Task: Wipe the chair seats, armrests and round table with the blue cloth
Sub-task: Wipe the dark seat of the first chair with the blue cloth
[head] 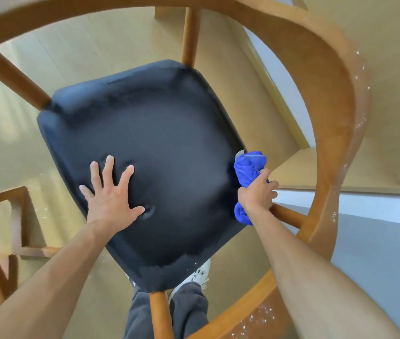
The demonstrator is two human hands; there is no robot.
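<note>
The blue cloth (249, 174) is bunched into a wad at the right edge of the dark padded chair seat (150, 152), right of frame centre. The right hand (257, 192) grasps it, fingers clenched round the wad. The left hand (111, 194) lies flat on the seat, fingers spread and pressing dimples into it. A curved wooden armrest (335, 133), speckled white, arcs past the cloth on the right.

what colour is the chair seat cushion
Black, or very dark navy; the seat cushion shows in the head view.

Cloth (250, 167) at seat's (159, 133) right edge
</note>
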